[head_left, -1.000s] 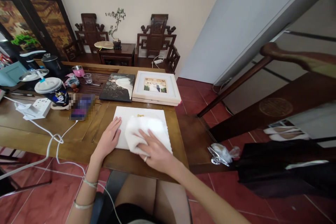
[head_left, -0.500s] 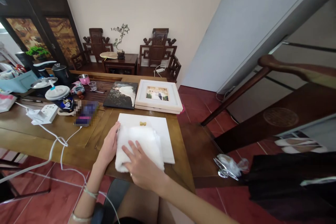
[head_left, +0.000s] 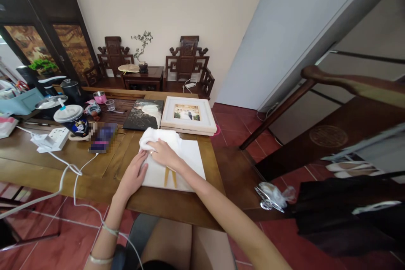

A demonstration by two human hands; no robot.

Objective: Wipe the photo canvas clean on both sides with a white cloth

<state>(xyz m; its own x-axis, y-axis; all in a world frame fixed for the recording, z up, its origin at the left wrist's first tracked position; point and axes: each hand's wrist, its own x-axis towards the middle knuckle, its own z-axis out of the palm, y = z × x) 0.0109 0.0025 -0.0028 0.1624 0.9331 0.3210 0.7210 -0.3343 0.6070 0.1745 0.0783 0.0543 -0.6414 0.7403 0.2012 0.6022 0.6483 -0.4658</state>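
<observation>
A white board (head_left: 190,161) lies near the front right edge of the wooden table, with a two-legged golden-yellow shape (head_left: 171,176) on its surface. My right hand (head_left: 163,153) holds a folded white towel (head_left: 167,136) against the far left part of the board. Part of the board is covered by the towel and my forearm. My left hand (head_left: 134,174) rests along the board's left edge, fingers stretched out, just below the towel's near left corner.
Beyond the board lie a dark photo panel (head_left: 136,119) and a white picture frame (head_left: 167,125). To the left are a phone (head_left: 103,138) on a cable, a power strip (head_left: 57,138) and a lidded cup (head_left: 76,120). A wooden chair (head_left: 297,152) stands at right.
My right hand has moved the towel away from me to the board's far left, uncovering the lower part of the golden shape. My left hand stays at the left edge, slightly lower.
</observation>
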